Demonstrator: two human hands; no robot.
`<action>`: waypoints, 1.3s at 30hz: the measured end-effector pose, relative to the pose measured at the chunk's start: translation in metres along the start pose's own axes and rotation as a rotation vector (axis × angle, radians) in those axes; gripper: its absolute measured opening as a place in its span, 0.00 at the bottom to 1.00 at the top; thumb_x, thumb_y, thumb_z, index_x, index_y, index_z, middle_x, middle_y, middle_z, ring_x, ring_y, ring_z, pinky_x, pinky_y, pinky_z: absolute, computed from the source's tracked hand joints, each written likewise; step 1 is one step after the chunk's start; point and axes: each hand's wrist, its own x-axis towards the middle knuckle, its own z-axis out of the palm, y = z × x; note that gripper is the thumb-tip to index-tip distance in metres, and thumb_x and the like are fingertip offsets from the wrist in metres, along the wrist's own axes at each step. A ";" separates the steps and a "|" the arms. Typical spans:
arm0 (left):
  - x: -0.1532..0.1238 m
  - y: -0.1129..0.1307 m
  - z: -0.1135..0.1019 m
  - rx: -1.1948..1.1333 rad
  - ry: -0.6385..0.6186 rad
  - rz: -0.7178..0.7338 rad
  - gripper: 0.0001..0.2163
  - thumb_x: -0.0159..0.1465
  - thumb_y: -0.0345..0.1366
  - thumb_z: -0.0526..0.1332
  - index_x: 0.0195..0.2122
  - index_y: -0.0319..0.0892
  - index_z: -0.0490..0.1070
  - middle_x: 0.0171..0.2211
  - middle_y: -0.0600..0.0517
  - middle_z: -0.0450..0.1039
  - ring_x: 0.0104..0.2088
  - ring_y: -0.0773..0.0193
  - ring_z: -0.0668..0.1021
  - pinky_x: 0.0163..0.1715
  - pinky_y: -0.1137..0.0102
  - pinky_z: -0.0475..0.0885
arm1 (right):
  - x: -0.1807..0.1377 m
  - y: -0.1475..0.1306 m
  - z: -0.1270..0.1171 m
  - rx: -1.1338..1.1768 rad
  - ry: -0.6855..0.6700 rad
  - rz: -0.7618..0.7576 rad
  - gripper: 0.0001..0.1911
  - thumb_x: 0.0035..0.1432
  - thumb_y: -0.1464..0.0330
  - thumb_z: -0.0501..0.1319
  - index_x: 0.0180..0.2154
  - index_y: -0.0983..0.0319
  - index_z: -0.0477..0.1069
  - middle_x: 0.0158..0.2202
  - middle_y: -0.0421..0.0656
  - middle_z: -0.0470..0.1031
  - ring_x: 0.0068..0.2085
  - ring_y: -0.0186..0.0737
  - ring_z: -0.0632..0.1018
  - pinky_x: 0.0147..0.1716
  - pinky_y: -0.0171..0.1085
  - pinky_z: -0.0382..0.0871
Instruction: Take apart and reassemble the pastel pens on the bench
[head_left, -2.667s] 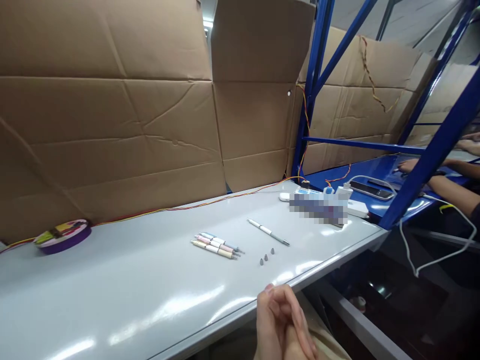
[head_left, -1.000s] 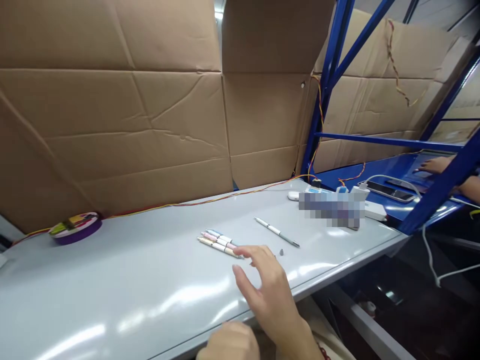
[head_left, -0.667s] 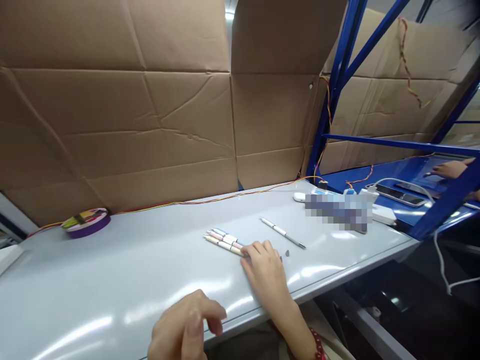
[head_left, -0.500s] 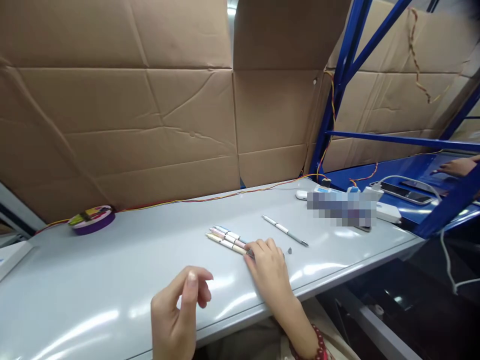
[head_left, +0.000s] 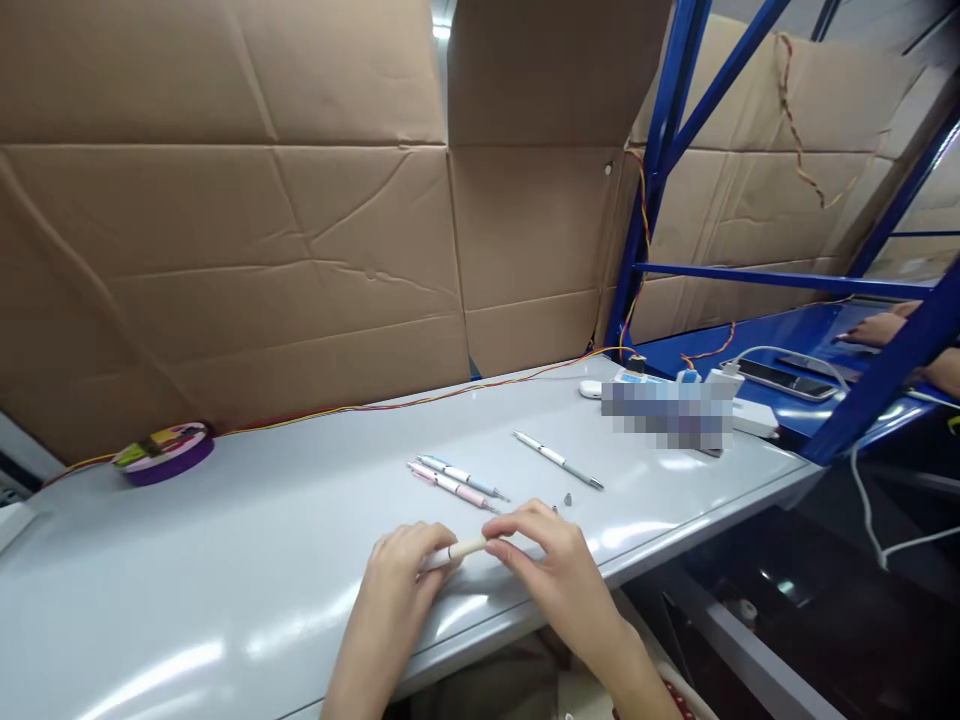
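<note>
A cream and white pen (head_left: 466, 548) is held between both hands above the front part of the table. My left hand (head_left: 405, 580) is closed around its white end. The fingertips of my right hand (head_left: 551, 555) pinch its other end, hiding the tip. Just behind the hands lie a pink and white pen (head_left: 454, 487) and a blue and white pen (head_left: 463, 477), side by side. Farther right is a grey and white pen (head_left: 559, 460). A small grey cone-shaped piece (head_left: 568, 499) stands near my right hand, with another small piece partly hidden by the fingers.
A purple-rimmed round container (head_left: 165, 455) sits at the back left of the table (head_left: 247, 540). Cardboard panels (head_left: 337, 250) rise behind. At the right are a blue metal frame (head_left: 652, 180), a phone (head_left: 780, 380), white cables and a co-worker's hand (head_left: 877, 328).
My right hand has lifted the cream pen from beside the pink and blue ones and drawn it nearer. My left hand, raised and empty before, has moved right and closed on it.
</note>
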 end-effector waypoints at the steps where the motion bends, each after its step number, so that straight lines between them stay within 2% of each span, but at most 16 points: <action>1: 0.000 0.003 0.000 -0.029 -0.034 -0.005 0.08 0.60 0.33 0.52 0.31 0.46 0.71 0.32 0.53 0.71 0.34 0.60 0.72 0.36 0.67 0.68 | 0.000 -0.001 -0.001 0.038 -0.009 0.011 0.06 0.57 0.70 0.59 0.35 0.58 0.74 0.32 0.40 0.75 0.37 0.39 0.75 0.37 0.36 0.68; 4: -0.003 0.010 -0.002 -0.107 -0.054 -0.027 0.09 0.62 0.35 0.51 0.28 0.45 0.68 0.27 0.55 0.69 0.29 0.62 0.71 0.30 0.71 0.65 | 0.001 0.001 0.001 0.173 -0.004 0.037 0.04 0.57 0.68 0.60 0.34 0.58 0.74 0.33 0.39 0.76 0.36 0.38 0.75 0.36 0.35 0.69; 6: -0.006 0.013 -0.004 -0.139 -0.073 -0.024 0.10 0.63 0.40 0.52 0.27 0.44 0.67 0.25 0.55 0.66 0.27 0.62 0.68 0.28 0.72 0.64 | 0.000 0.005 0.008 0.219 0.061 0.005 0.05 0.57 0.67 0.60 0.35 0.59 0.74 0.31 0.40 0.76 0.34 0.37 0.75 0.35 0.34 0.69; 9: -0.008 0.017 -0.006 -0.204 -0.124 0.006 0.12 0.63 0.45 0.52 0.33 0.44 0.68 0.25 0.55 0.64 0.26 0.64 0.66 0.26 0.72 0.62 | -0.004 0.010 0.019 0.148 0.183 -0.171 0.10 0.59 0.65 0.57 0.41 0.59 0.73 0.28 0.40 0.75 0.30 0.37 0.74 0.32 0.35 0.69; 12: -0.008 0.018 -0.008 -0.253 -0.129 0.035 0.14 0.65 0.46 0.48 0.38 0.44 0.67 0.28 0.54 0.66 0.27 0.63 0.66 0.27 0.72 0.63 | -0.006 0.015 0.015 0.012 0.246 -0.319 0.15 0.63 0.65 0.51 0.50 0.59 0.68 0.32 0.43 0.75 0.32 0.38 0.73 0.32 0.37 0.68; 14: -0.007 0.017 -0.008 -0.234 -0.101 0.020 0.14 0.66 0.46 0.46 0.36 0.45 0.66 0.28 0.54 0.66 0.28 0.64 0.67 0.28 0.72 0.63 | -0.005 0.021 0.001 -0.056 0.341 -0.276 0.17 0.64 0.66 0.49 0.52 0.60 0.65 0.34 0.44 0.74 0.35 0.39 0.73 0.36 0.38 0.68; 16: -0.004 0.015 -0.006 -0.191 -0.077 -0.022 0.13 0.66 0.45 0.46 0.35 0.45 0.66 0.29 0.55 0.67 0.29 0.64 0.69 0.29 0.72 0.63 | -0.003 0.029 -0.017 -0.120 0.444 -0.122 0.15 0.63 0.66 0.50 0.49 0.60 0.66 0.33 0.43 0.73 0.34 0.38 0.73 0.37 0.38 0.68; 19: -0.001 0.013 -0.002 -0.118 -0.060 -0.079 0.11 0.65 0.44 0.47 0.36 0.47 0.65 0.31 0.54 0.69 0.32 0.62 0.71 0.32 0.71 0.64 | 0.000 0.047 -0.040 -0.239 0.325 0.059 0.13 0.62 0.65 0.52 0.45 0.59 0.70 0.36 0.44 0.74 0.33 0.39 0.74 0.35 0.38 0.69; 22: 0.001 0.011 -0.001 -0.101 -0.081 -0.060 0.11 0.64 0.44 0.48 0.36 0.47 0.66 0.34 0.52 0.71 0.34 0.59 0.72 0.34 0.68 0.65 | 0.000 0.061 -0.050 -0.339 0.198 0.106 0.12 0.59 0.65 0.54 0.40 0.60 0.73 0.36 0.45 0.74 0.35 0.42 0.74 0.36 0.41 0.70; 24: 0.001 0.011 -0.001 -0.109 -0.086 -0.050 0.11 0.64 0.43 0.48 0.36 0.48 0.67 0.35 0.52 0.71 0.35 0.58 0.72 0.35 0.68 0.65 | 0.000 0.064 -0.049 -0.340 0.180 0.110 0.09 0.58 0.65 0.55 0.35 0.60 0.73 0.35 0.45 0.74 0.36 0.44 0.75 0.37 0.43 0.70; 29: 0.000 0.012 -0.001 -0.106 -0.082 -0.062 0.10 0.64 0.42 0.49 0.35 0.47 0.67 0.34 0.54 0.71 0.35 0.60 0.72 0.35 0.69 0.65 | -0.005 0.042 -0.039 -0.090 0.269 0.149 0.10 0.57 0.63 0.58 0.35 0.60 0.74 0.35 0.44 0.76 0.36 0.42 0.76 0.37 0.38 0.71; 32: 0.000 0.013 -0.001 -0.126 -0.078 -0.032 0.10 0.64 0.42 0.50 0.35 0.47 0.68 0.34 0.53 0.71 0.35 0.60 0.72 0.36 0.69 0.65 | -0.007 0.026 -0.028 0.118 0.179 0.180 0.09 0.56 0.62 0.60 0.35 0.60 0.74 0.35 0.43 0.77 0.37 0.41 0.77 0.37 0.36 0.72; 35: 0.001 0.013 -0.001 -0.164 -0.072 -0.008 0.09 0.64 0.42 0.50 0.35 0.47 0.68 0.33 0.54 0.71 0.35 0.61 0.73 0.36 0.69 0.65 | -0.008 0.019 -0.016 0.206 0.072 0.190 0.08 0.55 0.64 0.60 0.35 0.59 0.75 0.35 0.42 0.77 0.38 0.40 0.77 0.38 0.35 0.72; 39: 0.001 0.013 -0.001 -0.158 -0.076 -0.005 0.09 0.63 0.41 0.50 0.34 0.47 0.68 0.34 0.53 0.71 0.36 0.60 0.73 0.36 0.69 0.65 | -0.007 0.020 -0.007 0.243 0.102 0.176 0.08 0.56 0.65 0.60 0.36 0.60 0.74 0.35 0.42 0.77 0.38 0.40 0.77 0.38 0.36 0.72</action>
